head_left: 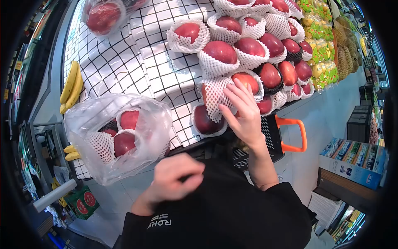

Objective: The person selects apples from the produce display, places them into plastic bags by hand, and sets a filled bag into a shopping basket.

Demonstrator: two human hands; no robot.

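My right hand (244, 114) reaches onto the pile of red fruit in foam nets, its spread fingers resting on a fruit in white netting (216, 97). A dark red fruit (206, 120) sits just beside it at the near edge of the pile. My left hand (176, 176) hovers in front of my body, curled and blurred; whether it holds anything is hidden. To its left, an open clear plastic bag (155, 112) on the checkered cloth contains several red fruits (124, 143), some in white nets.
Bananas (72, 87) lie on the checkered cloth (161, 70) at the left. Another bagged red fruit (103, 18) is at the top. A black basket with an orange handle (302, 135) stands below the table edge. Yellow-green packages (323, 50) line the right.
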